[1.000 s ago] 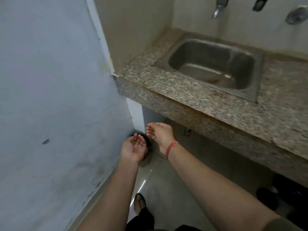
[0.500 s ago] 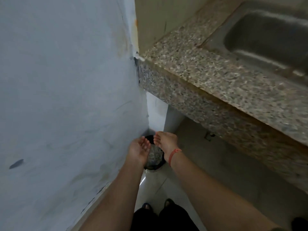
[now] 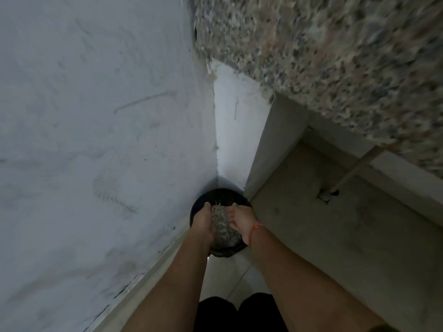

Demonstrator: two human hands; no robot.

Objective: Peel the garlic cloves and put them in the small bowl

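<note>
Below, both hands' grip apart, left hand (image 3: 202, 226) and right hand (image 3: 242, 222) over black bin (image 3: 220, 196) of pale scraps (image 3: 221, 226).

Both arms are stretched down into the corner, where a black bin (image 3: 217, 196) is seen on the floor against the pale wall (image 3: 96, 140). The left hand (image 3: 203, 224) and right hand (image 3: 242, 221) are held close together over its mouth, palms turned inward, fingers loosely spread. Greyish contents are glimpsed between them. A red band (image 3: 254, 230) is worn on the right wrist. The speckled worktop (image 3: 335, 56) is blurred overhead.
</note>
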